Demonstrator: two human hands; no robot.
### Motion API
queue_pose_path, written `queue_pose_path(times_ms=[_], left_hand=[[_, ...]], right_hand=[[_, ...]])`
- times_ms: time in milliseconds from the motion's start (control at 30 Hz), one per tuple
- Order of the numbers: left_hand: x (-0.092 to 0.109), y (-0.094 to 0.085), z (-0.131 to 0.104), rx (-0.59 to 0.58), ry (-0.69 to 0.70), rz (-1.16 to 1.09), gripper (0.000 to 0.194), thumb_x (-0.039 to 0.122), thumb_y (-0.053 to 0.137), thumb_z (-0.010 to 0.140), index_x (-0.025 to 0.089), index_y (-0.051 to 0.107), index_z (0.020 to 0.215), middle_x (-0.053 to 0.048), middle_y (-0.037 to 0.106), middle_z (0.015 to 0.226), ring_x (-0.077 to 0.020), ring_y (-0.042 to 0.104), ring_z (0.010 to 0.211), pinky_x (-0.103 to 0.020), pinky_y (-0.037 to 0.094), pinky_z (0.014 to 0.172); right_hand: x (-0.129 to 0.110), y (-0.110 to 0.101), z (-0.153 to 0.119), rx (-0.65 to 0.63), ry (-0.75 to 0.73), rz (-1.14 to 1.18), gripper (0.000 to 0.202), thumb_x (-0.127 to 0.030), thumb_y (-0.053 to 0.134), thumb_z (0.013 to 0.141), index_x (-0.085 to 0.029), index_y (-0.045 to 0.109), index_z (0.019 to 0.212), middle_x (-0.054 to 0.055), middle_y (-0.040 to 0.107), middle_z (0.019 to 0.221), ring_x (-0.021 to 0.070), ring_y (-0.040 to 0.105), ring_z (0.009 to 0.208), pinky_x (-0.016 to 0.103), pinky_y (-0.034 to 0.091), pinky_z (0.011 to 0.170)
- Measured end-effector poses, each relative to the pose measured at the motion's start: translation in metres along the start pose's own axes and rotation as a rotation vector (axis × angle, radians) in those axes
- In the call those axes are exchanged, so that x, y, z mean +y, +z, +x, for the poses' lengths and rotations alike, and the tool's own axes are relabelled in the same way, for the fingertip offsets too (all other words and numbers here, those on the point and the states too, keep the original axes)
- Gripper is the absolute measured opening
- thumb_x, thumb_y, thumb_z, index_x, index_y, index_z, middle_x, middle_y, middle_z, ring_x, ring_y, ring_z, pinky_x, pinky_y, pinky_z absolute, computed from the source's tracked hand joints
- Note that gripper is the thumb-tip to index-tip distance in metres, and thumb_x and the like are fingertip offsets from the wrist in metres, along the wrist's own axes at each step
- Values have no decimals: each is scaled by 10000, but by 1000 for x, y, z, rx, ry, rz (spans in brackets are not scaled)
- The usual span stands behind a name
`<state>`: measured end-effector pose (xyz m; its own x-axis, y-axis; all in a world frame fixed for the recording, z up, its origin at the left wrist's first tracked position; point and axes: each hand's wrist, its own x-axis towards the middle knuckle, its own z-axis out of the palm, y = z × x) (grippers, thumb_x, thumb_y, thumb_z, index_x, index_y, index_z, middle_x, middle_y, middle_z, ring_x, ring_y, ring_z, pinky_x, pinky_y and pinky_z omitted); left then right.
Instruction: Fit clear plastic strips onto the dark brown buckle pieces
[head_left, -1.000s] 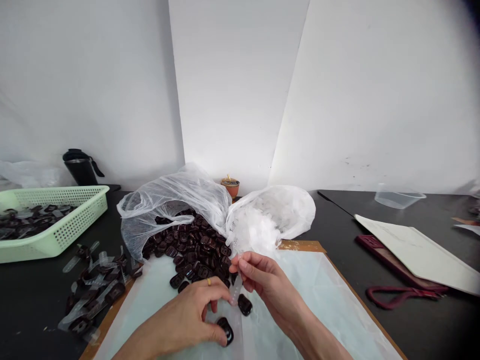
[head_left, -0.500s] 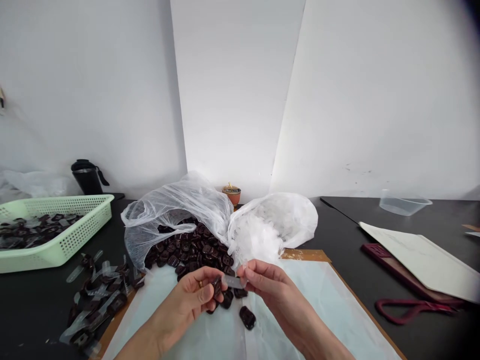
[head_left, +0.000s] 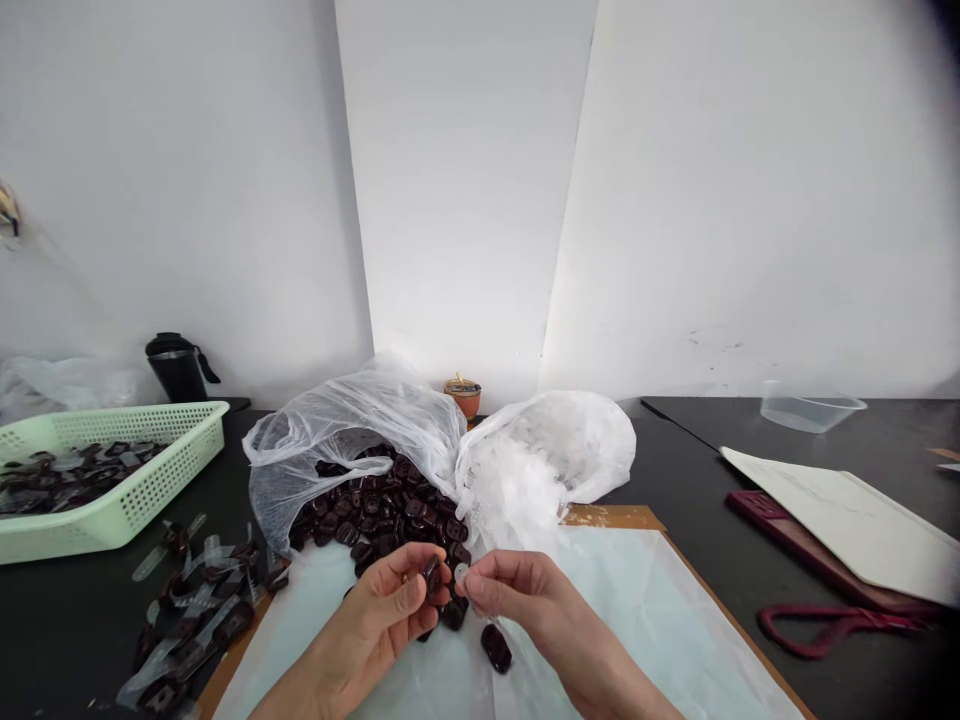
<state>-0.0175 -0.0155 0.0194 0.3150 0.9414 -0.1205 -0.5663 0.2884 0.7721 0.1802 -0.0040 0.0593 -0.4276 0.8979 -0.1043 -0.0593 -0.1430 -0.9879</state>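
Observation:
My left hand (head_left: 390, 598) pinches a glossy dark brown plastic piece (head_left: 431, 574) between thumb and fingers. Close beside it, my right hand (head_left: 514, 595) is closed on a clear plastic strip (head_left: 460, 575), whose rounded end shows at the fingertips; the rest is hidden. Whether strip and brown piece touch, I cannot tell. Below my hands, a loose brown piece (head_left: 496, 648) lies on the pale sheet (head_left: 637, 610). Behind them, a heap of brown pieces (head_left: 390, 505) spills from a thin clear bag (head_left: 352, 410), and clear strips (head_left: 517, 490) spill from a white bag (head_left: 592, 440).
At left stand a green basket (head_left: 142, 490) of joined pieces, a pile of brown pieces with strips (head_left: 195, 610) and a black tumbler (head_left: 176, 368). To the right are scissors (head_left: 806, 640), a notebook (head_left: 840, 520) and a clear tub (head_left: 810, 410). A small pot (head_left: 463, 398) stands behind.
My right hand has moved left, closer to my left hand, and less of the clear strip shows between them. The brown piece in my left hand has turned slightly.

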Motion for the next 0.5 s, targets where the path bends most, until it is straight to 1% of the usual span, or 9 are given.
queue_pose_path(times_ms=[100,233,367,500], left_hand=[[1,2,-1,-7,-6,47,298,260,850,694,186,753,965,-41,686,901,-157,616,844,-262,457,756],[0,4,-2,-28,-1,98,315,276,862,674,188,757,958,-35,669,885,-150,594,830,-259,437,766],[-1,3,-2,-47,15,179,334,284,861,673,186,751,972,-30,657,862,-149,568,807,-262,417,759],[-5,1,-1,-72,36,245,358,302,863,663,182,747,980,-33,665,849,-162,551,811,-264,401,737]], right_hand=[[-1,3,0,10,19,-53,207,-362,680,733,-177,666,640,-16,553,589,136,432,609,271,289,603],[-1,7,-1,9,31,-19,152,-271,588,689,-188,579,562,-26,498,544,138,424,592,273,284,602],[5,7,1,-16,46,-21,123,-238,536,656,-184,577,554,-23,505,531,135,428,567,275,281,590],[7,8,2,-28,52,-11,114,-237,537,643,-181,587,557,-32,495,504,123,413,532,267,266,564]])
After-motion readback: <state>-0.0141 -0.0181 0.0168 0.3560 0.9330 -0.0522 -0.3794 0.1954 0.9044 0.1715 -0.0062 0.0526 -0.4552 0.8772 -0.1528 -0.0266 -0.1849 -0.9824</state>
